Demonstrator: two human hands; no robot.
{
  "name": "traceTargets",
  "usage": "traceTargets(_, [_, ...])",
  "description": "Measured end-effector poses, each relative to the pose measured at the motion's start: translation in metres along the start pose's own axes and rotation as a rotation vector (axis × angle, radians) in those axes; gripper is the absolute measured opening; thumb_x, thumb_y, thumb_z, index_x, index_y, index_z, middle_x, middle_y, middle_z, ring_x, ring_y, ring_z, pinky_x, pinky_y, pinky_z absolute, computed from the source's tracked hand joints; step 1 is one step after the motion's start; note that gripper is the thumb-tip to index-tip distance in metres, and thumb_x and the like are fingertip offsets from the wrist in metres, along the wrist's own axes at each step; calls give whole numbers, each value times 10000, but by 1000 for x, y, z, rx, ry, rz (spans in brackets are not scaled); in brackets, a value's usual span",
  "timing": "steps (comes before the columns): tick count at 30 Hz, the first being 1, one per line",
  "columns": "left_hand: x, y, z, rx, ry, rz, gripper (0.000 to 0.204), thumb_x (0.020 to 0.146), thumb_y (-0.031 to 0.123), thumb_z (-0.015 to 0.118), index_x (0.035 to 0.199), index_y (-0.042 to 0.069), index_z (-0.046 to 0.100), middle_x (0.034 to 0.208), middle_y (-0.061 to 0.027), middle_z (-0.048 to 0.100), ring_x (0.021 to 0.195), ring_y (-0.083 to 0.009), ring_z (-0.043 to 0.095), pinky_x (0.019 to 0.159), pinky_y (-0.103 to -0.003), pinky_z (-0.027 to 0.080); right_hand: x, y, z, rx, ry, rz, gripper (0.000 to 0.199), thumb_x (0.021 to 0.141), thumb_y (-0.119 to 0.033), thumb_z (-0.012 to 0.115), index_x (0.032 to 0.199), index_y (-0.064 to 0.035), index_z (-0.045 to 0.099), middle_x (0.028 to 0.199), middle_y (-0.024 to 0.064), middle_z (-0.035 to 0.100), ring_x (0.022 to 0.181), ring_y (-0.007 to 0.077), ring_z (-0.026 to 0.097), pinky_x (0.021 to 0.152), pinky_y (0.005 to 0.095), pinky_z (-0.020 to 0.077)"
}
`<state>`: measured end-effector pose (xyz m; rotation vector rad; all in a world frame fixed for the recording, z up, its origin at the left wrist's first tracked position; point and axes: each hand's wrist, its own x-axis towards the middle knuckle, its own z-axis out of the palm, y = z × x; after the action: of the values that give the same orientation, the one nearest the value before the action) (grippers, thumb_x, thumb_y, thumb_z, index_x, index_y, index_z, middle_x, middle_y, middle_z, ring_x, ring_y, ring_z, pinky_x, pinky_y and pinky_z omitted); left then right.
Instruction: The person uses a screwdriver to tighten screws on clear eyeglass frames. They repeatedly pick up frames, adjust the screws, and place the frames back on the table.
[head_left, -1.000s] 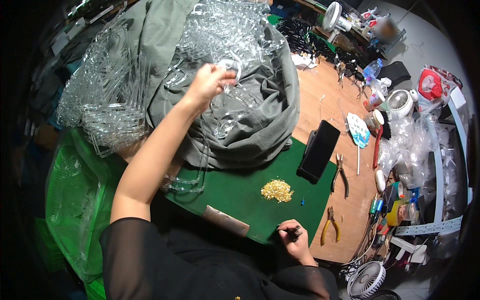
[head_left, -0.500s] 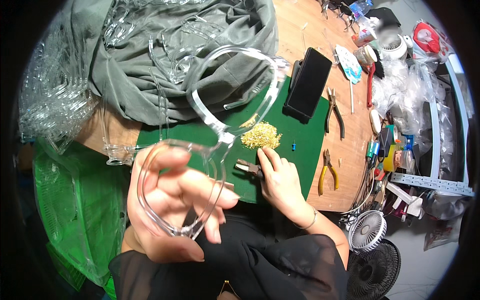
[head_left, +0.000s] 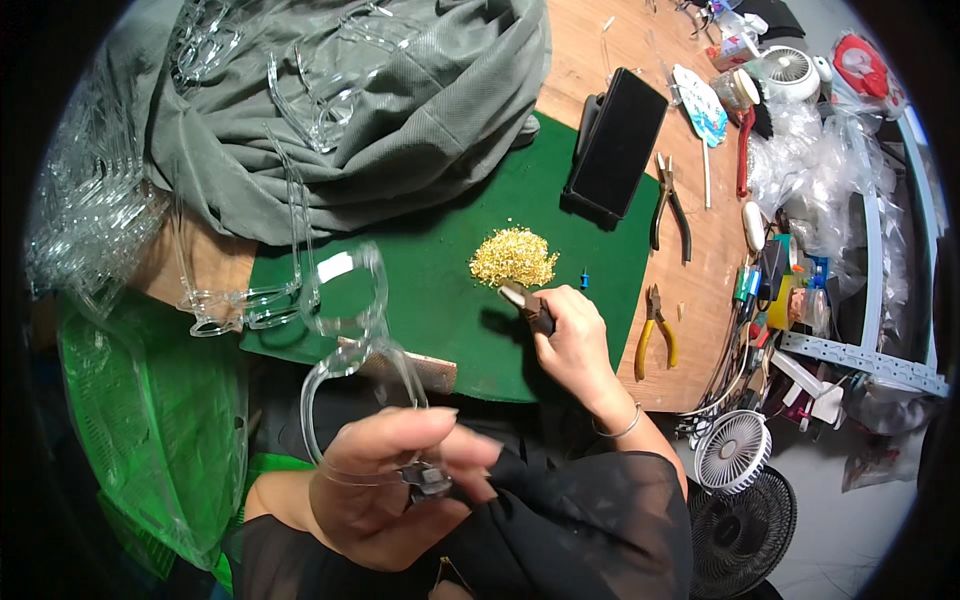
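Observation:
My left hand (head_left: 395, 490) is closed on a clear plastic eyeglass frame (head_left: 312, 400), gripping one end near a hinge corner. The frame's other rim points away over the mat's near edge, blurred a little. My right hand (head_left: 572, 335) is wrapped round dark-handled pliers (head_left: 535, 308), whose pale jaw tips reach the near edge of a heap of small gold-coloured metal pieces (head_left: 512, 257). The heap lies on a green cutting mat (head_left: 420, 270). A small blue pin-like piece (head_left: 585, 279) sits right of it.
Clear frames (head_left: 240, 308) stand on the mat's left edge, by a grey cloth (head_left: 340, 180) holding more. A phone (head_left: 617, 145) leans on a stand. Black-handled pliers (head_left: 668, 205) and yellow-handled pliers (head_left: 655, 330) lie right. Fans (head_left: 733, 452) stand beyond the table edge.
My left hand has lowered and turned the eyeglass frame toward me, away from above the heap. My right hand has raised the pliers' jaws to the gold pieces' near edge.

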<state>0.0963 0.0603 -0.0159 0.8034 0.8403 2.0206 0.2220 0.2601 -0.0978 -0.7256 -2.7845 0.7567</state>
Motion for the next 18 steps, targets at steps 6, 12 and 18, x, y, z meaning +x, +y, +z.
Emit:
traceTargets(6, [-1,-17,-7,224,34,-244,583,795,-33,573,1305,-62,290,1126,-206,527,803,-125,558,695,-211,474,9,-3,-4,55,-89,67,191,671,4,588,852,-29,534,758,119,518,758,302,535,638,371,396])
traceTargets(12, [2,-23,-12,150,85,-283,651,817,-59,528,1358,-35,166,1231,-235,443,787,-108,582,700,-213,476,10,0,-10,191,-125,150,162,698,47,559,854,4,544,770,132,525,709,295,541,642,322,424])
traceTargets(18, [3,-25,-11,166,57,-234,658,817,-56,530,1358,-45,156,1235,-233,436,771,-93,573,692,-200,465,6,-3,-4,72,-77,80,200,690,7,592,881,-40,558,835,105,544,777,289,542,667,345,394])
